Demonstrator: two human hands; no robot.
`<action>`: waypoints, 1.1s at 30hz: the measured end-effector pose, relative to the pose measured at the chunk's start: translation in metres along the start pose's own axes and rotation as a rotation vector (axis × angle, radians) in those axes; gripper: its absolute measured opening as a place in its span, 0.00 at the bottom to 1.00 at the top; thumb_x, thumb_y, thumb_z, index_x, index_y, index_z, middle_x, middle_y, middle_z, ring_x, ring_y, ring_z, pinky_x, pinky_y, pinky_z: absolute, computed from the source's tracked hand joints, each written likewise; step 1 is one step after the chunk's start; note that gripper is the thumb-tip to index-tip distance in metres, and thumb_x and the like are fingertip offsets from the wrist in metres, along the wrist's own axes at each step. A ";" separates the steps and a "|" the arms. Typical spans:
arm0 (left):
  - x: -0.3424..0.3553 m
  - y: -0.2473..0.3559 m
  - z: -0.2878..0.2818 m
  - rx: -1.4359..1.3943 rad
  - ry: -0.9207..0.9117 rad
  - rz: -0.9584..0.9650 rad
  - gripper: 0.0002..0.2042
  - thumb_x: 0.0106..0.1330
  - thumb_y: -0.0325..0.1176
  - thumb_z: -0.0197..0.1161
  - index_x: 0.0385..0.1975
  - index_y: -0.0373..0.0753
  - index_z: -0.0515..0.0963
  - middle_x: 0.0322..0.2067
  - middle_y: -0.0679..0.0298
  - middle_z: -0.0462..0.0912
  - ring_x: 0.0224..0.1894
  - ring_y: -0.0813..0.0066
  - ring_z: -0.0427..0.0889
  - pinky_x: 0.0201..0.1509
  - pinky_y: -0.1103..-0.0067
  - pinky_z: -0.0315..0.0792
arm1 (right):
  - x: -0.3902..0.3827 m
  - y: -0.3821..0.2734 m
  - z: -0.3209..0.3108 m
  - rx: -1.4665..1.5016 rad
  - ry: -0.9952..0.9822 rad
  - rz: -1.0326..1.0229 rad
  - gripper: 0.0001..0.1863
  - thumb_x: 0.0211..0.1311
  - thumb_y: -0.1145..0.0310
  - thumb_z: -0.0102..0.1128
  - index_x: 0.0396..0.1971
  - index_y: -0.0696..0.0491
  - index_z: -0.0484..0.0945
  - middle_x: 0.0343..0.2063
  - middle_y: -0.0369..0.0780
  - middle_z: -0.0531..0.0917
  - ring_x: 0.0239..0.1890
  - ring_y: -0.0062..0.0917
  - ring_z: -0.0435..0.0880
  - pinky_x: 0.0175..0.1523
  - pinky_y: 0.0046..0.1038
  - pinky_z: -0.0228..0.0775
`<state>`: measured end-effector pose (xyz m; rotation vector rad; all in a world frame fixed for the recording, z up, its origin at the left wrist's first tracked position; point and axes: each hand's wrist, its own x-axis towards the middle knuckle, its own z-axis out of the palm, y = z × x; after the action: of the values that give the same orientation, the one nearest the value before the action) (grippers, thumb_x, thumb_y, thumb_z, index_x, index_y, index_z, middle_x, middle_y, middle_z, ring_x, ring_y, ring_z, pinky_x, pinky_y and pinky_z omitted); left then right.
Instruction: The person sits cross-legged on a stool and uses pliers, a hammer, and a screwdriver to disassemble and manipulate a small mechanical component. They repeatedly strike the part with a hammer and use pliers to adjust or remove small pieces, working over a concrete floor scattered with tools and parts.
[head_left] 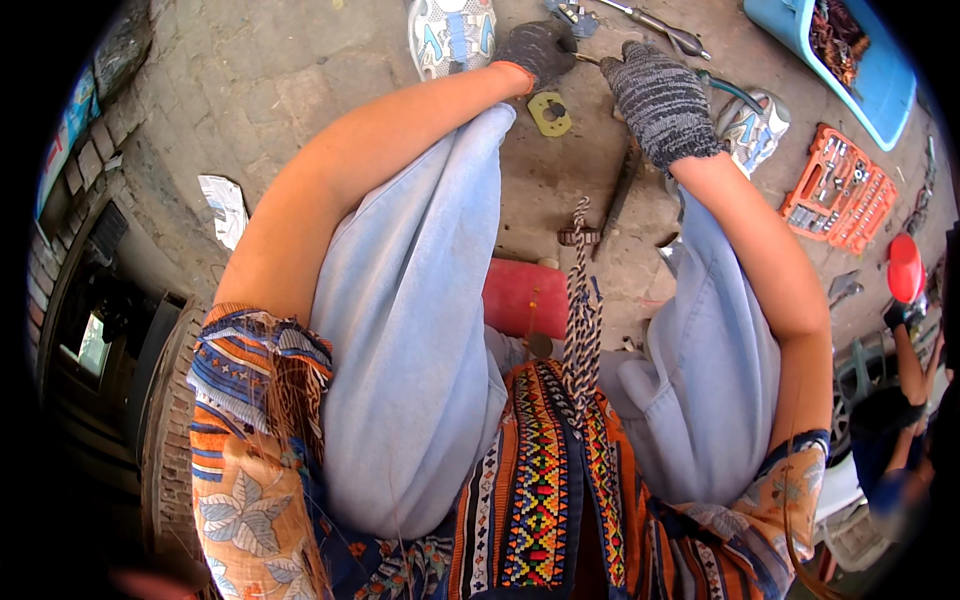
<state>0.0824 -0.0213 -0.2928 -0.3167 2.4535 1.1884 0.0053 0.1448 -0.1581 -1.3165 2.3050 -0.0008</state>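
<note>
My left hand (540, 55), in a dark glove, is closed at the top middle beside my left shoe (452, 38). A thin metal piece (588, 60) shows between its fingertips and my right hand; which hand grips it is unclear. My right hand (665, 105) wears a grey striped knit glove, its fingers bent round something hidden. A teal-and-black hose or handle (735, 90) emerges beside that glove, near my right shoe (755, 130). Below my left hand lies a yellow-green plate (550, 114) with a dark round part on it.
A blue bin (893, 115) of copper-coloured wire stands upper right, above an orange socket set (840, 190). A dark-handled metal tool (685, 42) lies beyond my hands. Between my legs are a dark bar (620, 190) and a red block (520, 298). Another person (900, 410) works at right.
</note>
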 end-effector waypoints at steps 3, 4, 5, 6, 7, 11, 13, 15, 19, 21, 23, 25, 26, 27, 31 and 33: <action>0.000 0.001 0.001 0.047 -0.014 0.021 0.09 0.51 0.37 0.61 0.30 0.43 0.79 0.33 0.59 0.82 0.38 0.60 0.80 0.45 0.71 0.72 | 0.003 0.004 0.005 0.003 -0.009 -0.015 0.14 0.53 0.72 0.51 0.42 0.52 0.76 0.41 0.46 0.77 0.45 0.37 0.77 0.48 0.36 0.70; 0.000 -0.001 0.002 0.063 -0.014 0.033 0.09 0.51 0.37 0.61 0.30 0.43 0.79 0.33 0.59 0.82 0.38 0.60 0.80 0.45 0.71 0.72 | 0.006 0.004 0.000 -0.003 -0.055 -0.025 0.17 0.52 0.73 0.53 0.45 0.52 0.75 0.43 0.47 0.76 0.46 0.38 0.77 0.50 0.35 0.69; 0.000 -0.003 0.002 0.064 -0.009 0.034 0.09 0.51 0.37 0.61 0.30 0.43 0.79 0.33 0.59 0.82 0.38 0.60 0.80 0.45 0.71 0.72 | 0.010 0.002 -0.005 -0.004 -0.068 -0.027 0.16 0.52 0.73 0.52 0.44 0.52 0.75 0.42 0.46 0.77 0.46 0.37 0.77 0.50 0.35 0.69; 0.001 -0.003 0.003 0.060 -0.004 0.039 0.09 0.51 0.37 0.61 0.30 0.43 0.79 0.33 0.59 0.82 0.38 0.59 0.80 0.45 0.70 0.72 | 0.013 0.000 -0.011 -0.009 -0.084 -0.024 0.16 0.52 0.73 0.51 0.43 0.52 0.76 0.40 0.46 0.77 0.45 0.37 0.77 0.49 0.36 0.70; 0.002 -0.003 0.004 0.056 0.002 0.044 0.09 0.51 0.37 0.61 0.30 0.43 0.79 0.33 0.59 0.82 0.38 0.59 0.80 0.45 0.70 0.72 | 0.015 -0.001 -0.016 -0.015 -0.100 -0.023 0.15 0.53 0.73 0.51 0.42 0.52 0.76 0.38 0.45 0.77 0.45 0.37 0.77 0.48 0.36 0.70; 0.004 -0.007 0.009 0.087 -0.023 0.038 0.10 0.51 0.38 0.60 0.31 0.43 0.79 0.33 0.57 0.82 0.39 0.58 0.79 0.45 0.69 0.72 | 0.022 0.004 -0.020 -0.082 -0.120 -0.045 0.13 0.52 0.73 0.50 0.39 0.51 0.77 0.33 0.45 0.79 0.39 0.37 0.80 0.42 0.37 0.72; 0.006 -0.006 0.011 0.144 -0.012 0.036 0.11 0.51 0.38 0.59 0.33 0.43 0.78 0.33 0.57 0.81 0.39 0.58 0.79 0.45 0.68 0.72 | 0.029 0.007 -0.022 -0.090 -0.163 -0.011 0.13 0.52 0.72 0.51 0.38 0.50 0.77 0.30 0.44 0.80 0.36 0.37 0.81 0.40 0.38 0.73; 0.002 -0.003 0.006 0.190 -0.008 0.066 0.12 0.52 0.39 0.59 0.35 0.43 0.77 0.35 0.57 0.81 0.39 0.57 0.79 0.44 0.66 0.72 | 0.026 0.006 -0.028 -0.050 -0.158 0.005 0.13 0.52 0.71 0.52 0.38 0.48 0.78 0.30 0.44 0.80 0.36 0.37 0.81 0.41 0.37 0.72; -0.010 0.026 -0.011 0.315 -0.028 0.103 0.12 0.54 0.38 0.58 0.38 0.44 0.76 0.37 0.56 0.79 0.41 0.57 0.78 0.43 0.63 0.71 | 0.020 0.009 -0.026 -0.027 -0.192 0.066 0.13 0.51 0.69 0.54 0.39 0.46 0.78 0.30 0.44 0.80 0.37 0.36 0.81 0.44 0.37 0.71; -0.008 0.023 -0.009 0.321 -0.071 0.127 0.13 0.55 0.39 0.57 0.39 0.43 0.76 0.39 0.56 0.79 0.41 0.56 0.78 0.44 0.63 0.72 | 0.017 0.006 -0.022 -0.050 -0.184 0.060 0.15 0.52 0.71 0.52 0.41 0.47 0.78 0.31 0.45 0.79 0.38 0.37 0.80 0.46 0.36 0.71; -0.010 0.014 -0.009 0.340 -0.082 0.114 0.13 0.56 0.39 0.57 0.39 0.43 0.76 0.40 0.55 0.78 0.42 0.56 0.78 0.44 0.63 0.72 | 0.020 -0.002 -0.011 -0.052 -0.134 -0.004 0.15 0.52 0.73 0.51 0.42 0.48 0.77 0.33 0.45 0.79 0.40 0.37 0.79 0.46 0.36 0.71; -0.008 0.012 -0.005 0.352 -0.067 0.134 0.13 0.56 0.39 0.56 0.39 0.43 0.76 0.41 0.55 0.78 0.42 0.56 0.78 0.44 0.63 0.72 | 0.022 -0.005 -0.013 -0.049 -0.172 -0.021 0.16 0.53 0.74 0.49 0.43 0.50 0.76 0.36 0.46 0.78 0.42 0.38 0.79 0.46 0.36 0.71; -0.007 0.011 -0.003 0.357 -0.054 0.146 0.13 0.56 0.39 0.56 0.40 0.43 0.75 0.41 0.55 0.78 0.42 0.56 0.78 0.44 0.63 0.72 | 0.022 -0.005 -0.013 -0.045 -0.159 -0.014 0.16 0.53 0.74 0.49 0.43 0.50 0.76 0.37 0.46 0.78 0.42 0.38 0.79 0.45 0.36 0.71; -0.007 0.009 -0.001 0.358 -0.036 0.153 0.13 0.56 0.39 0.56 0.40 0.43 0.75 0.41 0.55 0.78 0.42 0.56 0.78 0.45 0.63 0.72 | 0.021 -0.006 -0.013 -0.042 -0.148 -0.005 0.15 0.53 0.74 0.49 0.43 0.50 0.76 0.37 0.47 0.78 0.42 0.38 0.79 0.45 0.36 0.71; -0.001 0.001 0.011 0.367 0.024 0.191 0.13 0.57 0.38 0.55 0.40 0.42 0.75 0.41 0.55 0.78 0.43 0.56 0.78 0.45 0.63 0.72 | 0.018 -0.019 -0.009 -0.047 -0.077 0.051 0.14 0.53 0.73 0.49 0.40 0.51 0.76 0.36 0.47 0.79 0.40 0.39 0.79 0.44 0.36 0.71; 0.002 -0.003 0.015 0.370 0.050 0.206 0.13 0.57 0.38 0.55 0.40 0.42 0.75 0.41 0.55 0.78 0.43 0.56 0.78 0.45 0.63 0.72 | 0.020 -0.019 -0.001 0.005 -0.058 0.063 0.12 0.53 0.73 0.48 0.38 0.51 0.77 0.34 0.47 0.79 0.38 0.39 0.80 0.43 0.37 0.72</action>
<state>0.0853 -0.0113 -0.3045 0.0129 2.7343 0.7807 0.0122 0.1185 -0.1609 -1.2250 2.2946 0.0513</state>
